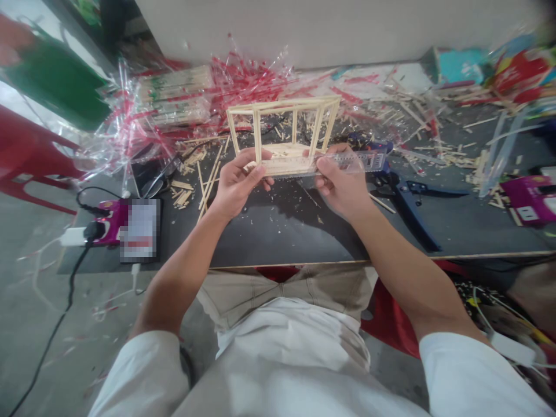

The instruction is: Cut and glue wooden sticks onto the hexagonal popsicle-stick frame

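A small frame of pale wooden sticks (258,134), with upright posts and a top rim, is between my hands over the dark tabletop. My left hand (237,188) is closed on its lower left front corner, thumb in front. A clear ruler (367,162) lies along the frame's lower front edge and sticks out to the right. My right hand (345,185) pinches the ruler near the frame's right corner, thumb on the front. Its other fingertips are partly hidden. Cutters with dark blue handles (410,211) lie to the right of that hand.
Loose sticks (211,179) and offcuts litter the dark table (260,237). Bundled sticks (174,95) and red-and-clear wrappers (252,75) are piled behind. A phone (139,231) and a purple power block (110,217) with cords sit left; a red stool (32,156) stands beyond.
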Tool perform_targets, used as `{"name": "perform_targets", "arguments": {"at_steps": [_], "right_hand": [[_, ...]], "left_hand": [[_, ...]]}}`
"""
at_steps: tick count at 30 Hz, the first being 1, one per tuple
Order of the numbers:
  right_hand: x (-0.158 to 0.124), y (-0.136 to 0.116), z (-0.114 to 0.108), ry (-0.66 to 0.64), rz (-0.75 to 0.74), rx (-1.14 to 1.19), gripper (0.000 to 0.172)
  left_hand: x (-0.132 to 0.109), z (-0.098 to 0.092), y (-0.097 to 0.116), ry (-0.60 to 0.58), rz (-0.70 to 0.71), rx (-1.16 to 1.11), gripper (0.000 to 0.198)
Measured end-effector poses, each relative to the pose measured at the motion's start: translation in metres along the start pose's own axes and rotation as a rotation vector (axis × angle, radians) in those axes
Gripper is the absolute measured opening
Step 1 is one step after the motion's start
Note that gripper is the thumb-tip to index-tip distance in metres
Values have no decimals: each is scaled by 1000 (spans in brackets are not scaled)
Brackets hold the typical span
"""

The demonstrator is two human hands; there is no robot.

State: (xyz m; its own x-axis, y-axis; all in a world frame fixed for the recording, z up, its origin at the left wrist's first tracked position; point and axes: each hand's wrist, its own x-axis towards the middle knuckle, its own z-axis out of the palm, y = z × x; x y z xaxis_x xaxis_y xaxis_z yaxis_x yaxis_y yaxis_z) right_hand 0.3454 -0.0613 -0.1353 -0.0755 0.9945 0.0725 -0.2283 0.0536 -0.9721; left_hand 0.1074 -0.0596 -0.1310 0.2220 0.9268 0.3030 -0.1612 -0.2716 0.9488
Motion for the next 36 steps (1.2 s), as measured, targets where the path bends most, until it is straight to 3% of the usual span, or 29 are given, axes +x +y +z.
{"name": "perform_targets", "arguments": {"at_steps": [10, 24, 36], "right_hand": [[4, 2, 4, -28, -14, 146, 63], [4, 6, 10, -7, -26, 171, 68], [6, 14, 11, 13, -95, 179, 60]], "left_hand": [[1, -3, -2, 3, 27, -18, 32], [2, -2, 0, 35, 7, -64, 29], [0, -1, 1, 43, -21, -44, 29]]}}
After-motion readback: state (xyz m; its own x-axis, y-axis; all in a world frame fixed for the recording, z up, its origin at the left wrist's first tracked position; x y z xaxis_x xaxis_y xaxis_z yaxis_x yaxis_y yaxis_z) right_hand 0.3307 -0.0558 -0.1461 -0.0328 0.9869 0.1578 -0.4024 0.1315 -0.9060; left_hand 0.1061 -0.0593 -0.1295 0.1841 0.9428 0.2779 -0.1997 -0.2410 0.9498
